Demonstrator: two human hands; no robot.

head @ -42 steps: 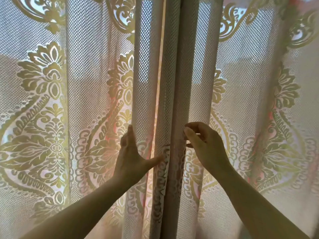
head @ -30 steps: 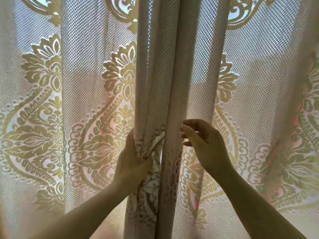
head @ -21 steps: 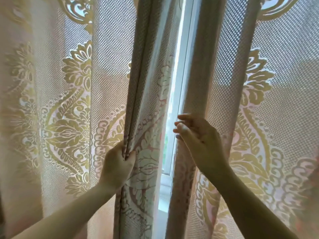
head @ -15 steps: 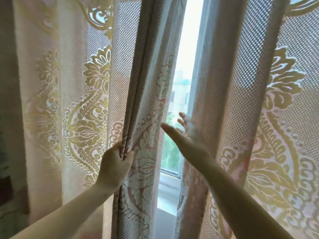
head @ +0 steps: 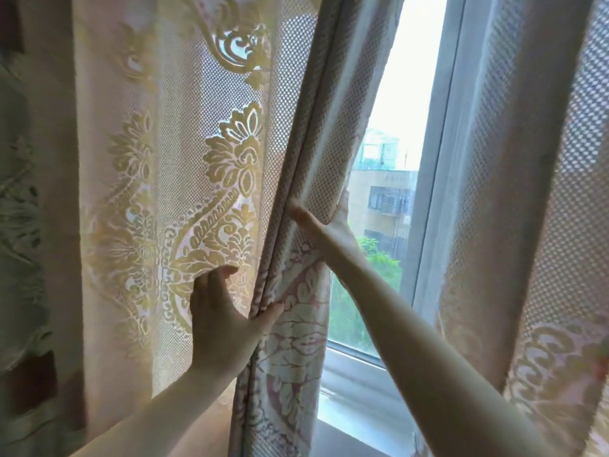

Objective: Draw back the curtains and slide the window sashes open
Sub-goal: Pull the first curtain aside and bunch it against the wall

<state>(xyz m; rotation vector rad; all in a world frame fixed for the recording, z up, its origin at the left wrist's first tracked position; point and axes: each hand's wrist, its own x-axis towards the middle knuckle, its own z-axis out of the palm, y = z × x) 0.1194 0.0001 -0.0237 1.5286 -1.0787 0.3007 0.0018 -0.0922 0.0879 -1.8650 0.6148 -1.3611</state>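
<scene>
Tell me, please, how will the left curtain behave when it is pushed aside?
Probably floppy: the left curtain bunches into folds where the right hand pinches its edge. Likely light, since daylight shows through its mesh.

The right hand (head: 333,227) has its fingers tucked out of sight behind the folded edge of the left curtain (head: 184,179). Only a narrow strip of the window (head: 438,159) shows between the two curtains; whether its sash is slid open cannot be told. The right curtain (head: 527,192) runs off the right edge. Both forearms leave by the bottom edge.
</scene>
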